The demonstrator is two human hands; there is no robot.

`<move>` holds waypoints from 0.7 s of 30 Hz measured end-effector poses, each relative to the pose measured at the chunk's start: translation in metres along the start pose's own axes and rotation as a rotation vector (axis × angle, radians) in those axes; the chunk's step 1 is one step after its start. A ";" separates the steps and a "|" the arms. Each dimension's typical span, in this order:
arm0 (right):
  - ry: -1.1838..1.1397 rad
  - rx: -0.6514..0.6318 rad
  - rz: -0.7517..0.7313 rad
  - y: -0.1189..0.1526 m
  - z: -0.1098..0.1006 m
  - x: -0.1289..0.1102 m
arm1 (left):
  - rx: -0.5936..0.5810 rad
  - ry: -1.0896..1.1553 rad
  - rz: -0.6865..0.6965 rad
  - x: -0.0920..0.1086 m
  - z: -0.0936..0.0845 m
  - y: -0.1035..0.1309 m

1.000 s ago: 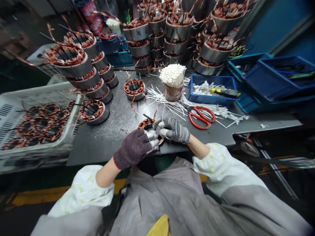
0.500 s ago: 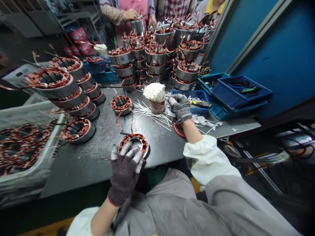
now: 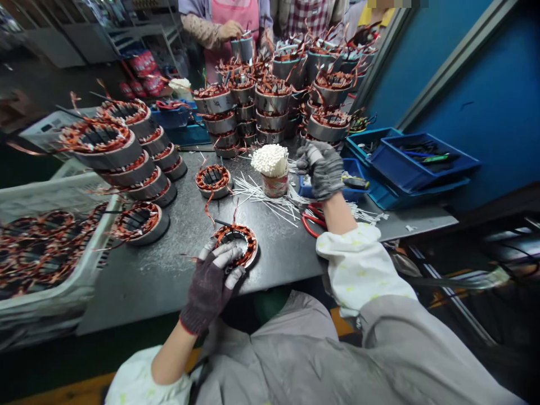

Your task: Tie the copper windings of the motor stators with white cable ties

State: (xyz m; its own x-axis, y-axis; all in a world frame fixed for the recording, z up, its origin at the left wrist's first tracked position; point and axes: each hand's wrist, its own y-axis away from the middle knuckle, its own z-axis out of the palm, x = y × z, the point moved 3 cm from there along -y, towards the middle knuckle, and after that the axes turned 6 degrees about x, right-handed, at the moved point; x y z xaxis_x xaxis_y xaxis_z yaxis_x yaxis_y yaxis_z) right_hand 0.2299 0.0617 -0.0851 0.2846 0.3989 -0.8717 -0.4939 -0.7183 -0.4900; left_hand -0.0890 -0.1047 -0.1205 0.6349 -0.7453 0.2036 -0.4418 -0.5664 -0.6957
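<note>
My left hand, in a dark purple glove with white-wrapped fingertips, grips the near left rim of a motor stator. The fingers reach over the ring into its bore, and the thumb lies at the front. The stator lies flat near the table edge, copper windings up. My right hand, in a striped grey glove, is raised over a small blue bin with its fingers curled; what they hold, if anything, does not show. To its left stands a tub of white cable ties. Red-handled pliers lie below the wrist.
Loose white ties lie around the tub. Another stator sits behind mine. Tall stator stacks rise at left and at the back. A white crate stands left, blue trays right. A co-worker's hand touches a far stator.
My right hand has lifted up from the blue bin and the ties. My left hand stays on the stator, its fingers shifted slightly. The whole view has moved a little.
</note>
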 end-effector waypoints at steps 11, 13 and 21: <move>-0.095 -0.334 -0.021 0.191 -0.057 -0.065 | -0.107 0.007 -0.070 0.009 0.011 -0.005; -0.128 -0.474 -0.071 0.213 -0.062 -0.073 | -0.145 0.013 -0.083 0.009 0.010 -0.004; -0.047 -0.672 -0.146 0.255 -0.067 -0.071 | -0.145 -0.044 -0.087 0.010 0.012 -0.006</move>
State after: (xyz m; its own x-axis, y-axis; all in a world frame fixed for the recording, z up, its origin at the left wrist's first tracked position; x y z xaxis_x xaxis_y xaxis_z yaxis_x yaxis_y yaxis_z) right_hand 0.1387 -0.1880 -0.1482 0.2662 0.5317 -0.8040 0.1679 -0.8470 -0.5044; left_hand -0.0729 -0.1042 -0.1222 0.7002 -0.6772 0.2259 -0.4691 -0.6750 -0.5695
